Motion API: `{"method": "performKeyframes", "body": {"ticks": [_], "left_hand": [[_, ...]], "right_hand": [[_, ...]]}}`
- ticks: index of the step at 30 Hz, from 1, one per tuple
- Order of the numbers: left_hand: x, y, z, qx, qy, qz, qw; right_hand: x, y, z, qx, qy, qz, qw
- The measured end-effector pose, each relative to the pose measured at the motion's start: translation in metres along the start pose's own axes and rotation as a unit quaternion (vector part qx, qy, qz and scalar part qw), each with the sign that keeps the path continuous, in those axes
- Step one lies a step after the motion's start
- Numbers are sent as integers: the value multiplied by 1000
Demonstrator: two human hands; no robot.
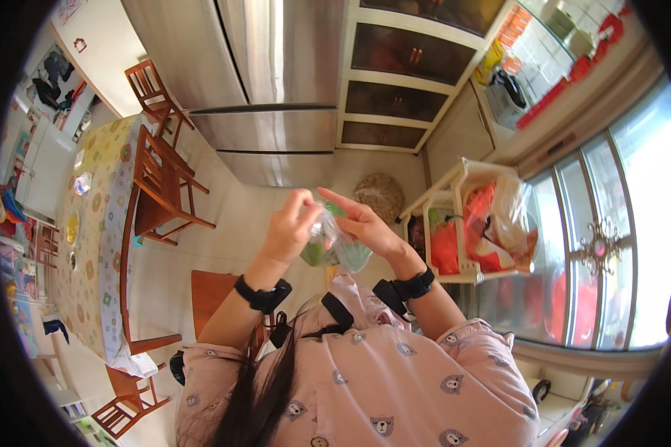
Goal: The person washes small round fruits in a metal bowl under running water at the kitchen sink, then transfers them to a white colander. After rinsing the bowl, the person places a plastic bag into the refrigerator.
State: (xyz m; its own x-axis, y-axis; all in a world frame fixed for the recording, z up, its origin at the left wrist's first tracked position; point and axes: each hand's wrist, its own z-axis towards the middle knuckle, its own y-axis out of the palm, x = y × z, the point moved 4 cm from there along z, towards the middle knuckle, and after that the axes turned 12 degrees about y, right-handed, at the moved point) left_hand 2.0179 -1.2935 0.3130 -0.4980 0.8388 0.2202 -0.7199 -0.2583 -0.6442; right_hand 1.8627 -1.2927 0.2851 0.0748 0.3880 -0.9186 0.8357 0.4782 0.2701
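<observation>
A clear plastic bag (335, 240) with green things inside hangs between my two hands, in front of my chest. Its contents are too blurred to name exactly. My left hand (296, 226) pinches the gathered upper part of the bag with bent fingers. On the other side, my right hand (366, 223) holds the bag between thumb and fingers, its index finger stretched out towards my left hand. Both wrists wear black straps.
A stainless-steel refrigerator (291, 128) stands ahead, beside a cabinet with dark doors (394, 100). To the right is a cream rack (461, 223) with red and clear plastic bags. A table with a flowered cloth (98, 223) and wooden chairs (165, 195) are at left; a round mat (379, 195) lies ahead.
</observation>
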Motion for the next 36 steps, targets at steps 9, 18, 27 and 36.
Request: {"method": "performKeyframes", "body": {"ticks": [9, 18, 27, 36], "left_hand": [[-109, -4, 69, 6, 193, 146, 970], [-187, -56, 104, 52, 142, 35, 988], [-256, 35, 141, -60, 169, -80, 980], [-344, 110, 109, -262, -77, -556, 785]], "right_hand": [[-79, -36, 108, 204, -153, -418, 872], [-166, -91, 125, 233, -313, -554, 736], [-61, -157, 206, 291, -34, -186, 938], [-16, -140, 270, 403, 42, -405, 820]]}}
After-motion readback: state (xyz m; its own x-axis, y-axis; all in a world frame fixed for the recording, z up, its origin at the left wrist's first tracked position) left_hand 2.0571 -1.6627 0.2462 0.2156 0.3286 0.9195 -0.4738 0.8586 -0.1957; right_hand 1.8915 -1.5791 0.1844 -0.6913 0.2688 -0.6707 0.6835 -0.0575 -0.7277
